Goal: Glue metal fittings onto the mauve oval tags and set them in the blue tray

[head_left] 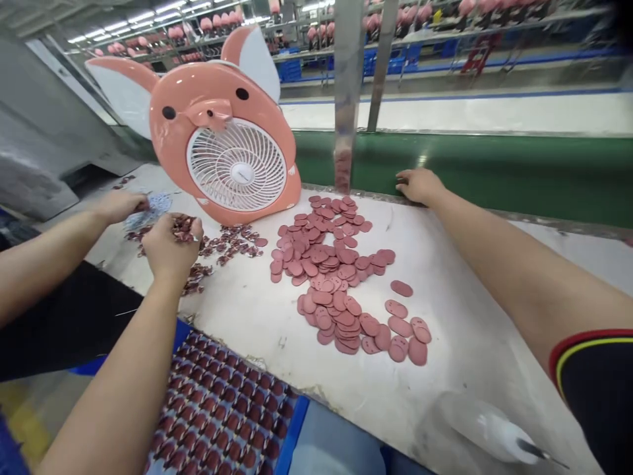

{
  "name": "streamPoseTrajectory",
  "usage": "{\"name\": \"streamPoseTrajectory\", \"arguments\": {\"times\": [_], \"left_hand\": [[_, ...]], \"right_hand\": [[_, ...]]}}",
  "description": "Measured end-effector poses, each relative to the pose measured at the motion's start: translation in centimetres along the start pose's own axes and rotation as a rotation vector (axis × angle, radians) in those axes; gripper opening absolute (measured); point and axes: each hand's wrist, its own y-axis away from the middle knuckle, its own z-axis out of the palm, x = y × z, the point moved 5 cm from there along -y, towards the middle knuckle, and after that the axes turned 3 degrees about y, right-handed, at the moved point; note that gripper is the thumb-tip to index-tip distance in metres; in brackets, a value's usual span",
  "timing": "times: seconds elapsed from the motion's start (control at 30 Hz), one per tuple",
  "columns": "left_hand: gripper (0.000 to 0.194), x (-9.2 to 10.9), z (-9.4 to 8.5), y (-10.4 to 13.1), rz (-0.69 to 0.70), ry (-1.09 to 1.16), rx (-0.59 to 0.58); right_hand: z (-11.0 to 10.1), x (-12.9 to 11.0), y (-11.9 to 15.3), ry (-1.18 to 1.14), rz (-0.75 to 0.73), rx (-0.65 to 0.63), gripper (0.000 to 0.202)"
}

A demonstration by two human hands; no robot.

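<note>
My left hand (168, 252) is closed around a bunch of small shiny reddish-brown pieces (182, 228), above the left part of the white table (247, 303). More of the same small pieces (232, 242) lie scattered beside it. My right hand (421, 185) reaches out to the table's far edge by the green conveyor belt (494, 171). Its fingers are apart, and I see nothing in them. Between my hands spreads a heap of flat pink oval pieces (326, 264), some with small holes or marks.
A pink pig-shaped fan (242, 173) stands at the back. A co-worker's hand (119, 206) works over pale blue bits (157, 206) at left. A tray of brown pieces (217, 409) sits below the front edge. A needle-tipped bottle (487, 425) lies at lower right.
</note>
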Motion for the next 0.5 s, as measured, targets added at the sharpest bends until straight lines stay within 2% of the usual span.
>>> {"name": "streamPoseTrajectory", "arguments": {"times": [0.13,0.27,0.4,0.5], "left_hand": [[0.021,1.6,-1.7,-0.1,-0.006,0.072,0.052],[0.019,5.3,-4.0,1.3,0.033,0.196,0.064],[0.02,10.8,-5.8,3.0,0.123,0.325,0.05],[0.018,16.7,-6.5,4.3,0.207,0.431,0.025]], "right_hand": [[0.2,1.0,0.0,-0.035,0.009,-0.015,0.035],[-2.1,2.6,3.3,-0.087,0.062,0.027,0.03],[-6.3,4.4,9.3,-0.178,0.104,0.102,0.028],[-9.9,6.1,14.8,-0.26,0.127,0.185,0.028]]}}
